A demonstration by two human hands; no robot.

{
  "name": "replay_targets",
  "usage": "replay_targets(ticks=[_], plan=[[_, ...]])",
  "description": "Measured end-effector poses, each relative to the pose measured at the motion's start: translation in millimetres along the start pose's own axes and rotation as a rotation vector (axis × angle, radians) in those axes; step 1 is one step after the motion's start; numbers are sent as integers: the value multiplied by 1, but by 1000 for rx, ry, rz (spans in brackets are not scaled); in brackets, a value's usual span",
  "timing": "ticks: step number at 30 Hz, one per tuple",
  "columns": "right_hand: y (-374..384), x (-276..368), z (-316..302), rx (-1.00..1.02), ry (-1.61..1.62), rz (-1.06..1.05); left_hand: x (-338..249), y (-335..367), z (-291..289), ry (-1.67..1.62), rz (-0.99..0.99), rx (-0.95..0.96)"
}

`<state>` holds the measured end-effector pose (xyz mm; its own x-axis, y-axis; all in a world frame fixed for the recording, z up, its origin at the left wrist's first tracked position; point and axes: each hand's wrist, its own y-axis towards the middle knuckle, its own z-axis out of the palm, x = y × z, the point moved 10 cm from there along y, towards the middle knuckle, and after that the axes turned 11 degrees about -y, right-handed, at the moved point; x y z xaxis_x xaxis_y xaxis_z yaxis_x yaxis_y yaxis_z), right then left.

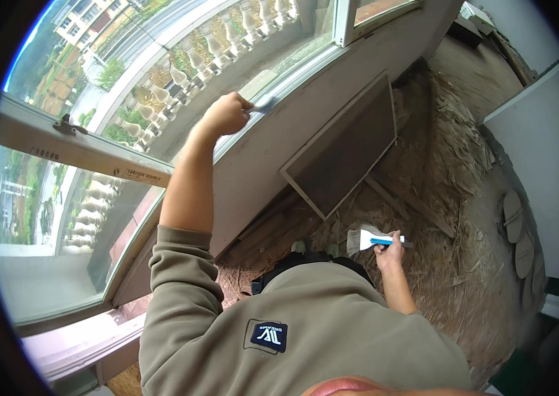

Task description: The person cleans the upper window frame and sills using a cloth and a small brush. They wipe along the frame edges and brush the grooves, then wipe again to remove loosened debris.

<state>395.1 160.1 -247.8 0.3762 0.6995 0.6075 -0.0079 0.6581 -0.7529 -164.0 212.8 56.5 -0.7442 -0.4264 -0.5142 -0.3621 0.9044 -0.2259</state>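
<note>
My left hand (pixel 227 114) is closed around a small pale tool (pixel 264 104) with a bluish-grey head; motion blurs it, so its kind is unclear. The tool is at the lower rail of the window frame (pixel 296 78), and I cannot tell whether it touches. Lower down and to the right, my right hand (pixel 392 252) grips a flat brush (pixel 373 240) by its white and blue handle. The brush's pale grey bristles point left, over the littered floor and away from the wall.
A framed screen panel (pixel 345 148) leans against the white wall (pixel 253 178) below the window. Wooden boards (pixel 411 201) and dry straw-like debris (pixel 448 264) cover the floor. An open window sash (pixel 88 158) stands at left. Slippers (pixel 524 254) lie by the right wall.
</note>
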Motion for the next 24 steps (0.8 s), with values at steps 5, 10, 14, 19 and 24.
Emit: replay_targets(ticks=[5,10,14,19,24], plan=[[-12,1,0,-62,44,-33,6,-2,-6,125,20,-20],[-20,-3,1,-97,60,-54,19,-8,-24,77,64,-291],[-24,-17,9,-73,21,-18,13,-3,12,-295,99,-1],[-29,-12,19,-42,42,-81,2,-19,-10,30,121,-168],[-35,-25,23,-61,39,-53,17,-97,-46,-142,208,-341]])
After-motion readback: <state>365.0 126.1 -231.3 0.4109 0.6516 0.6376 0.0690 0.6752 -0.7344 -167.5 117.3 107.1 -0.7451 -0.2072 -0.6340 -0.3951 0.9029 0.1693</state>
